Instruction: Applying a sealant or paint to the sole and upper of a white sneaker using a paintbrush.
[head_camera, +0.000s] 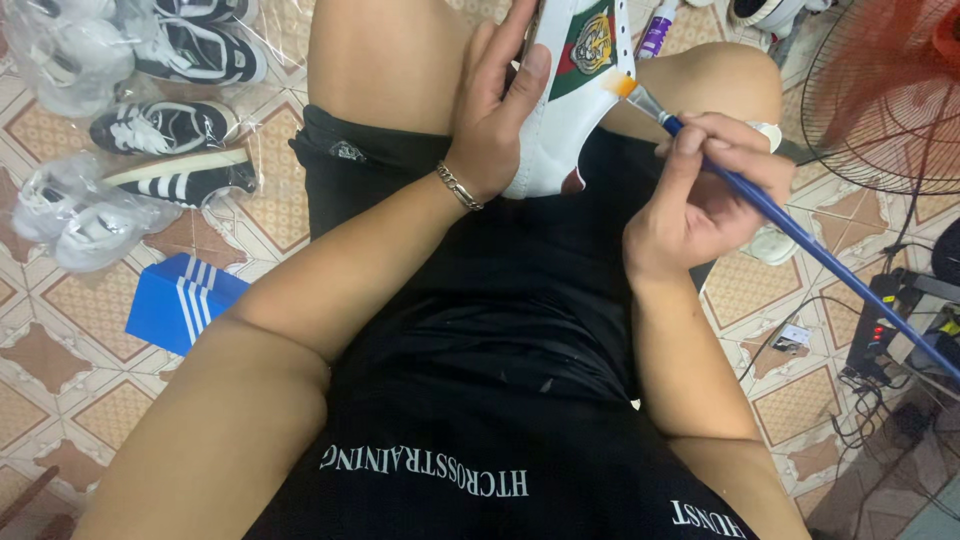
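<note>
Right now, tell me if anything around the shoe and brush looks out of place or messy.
Nothing damaged or spilled. The left hand holds the white sneaker; the right hand touches the paintbrush to it. Bagged sneakers lie scattered on the tiled floor.

A white sneaker is held up over the lap, tilted on its side, with a green-and-red stripe and an embroidered animal-head patch on its upper. A long blue-handled paintbrush slants from lower right up to the shoe; its orange-tinted bristles touch the white leather just beside the stripe.
</note>
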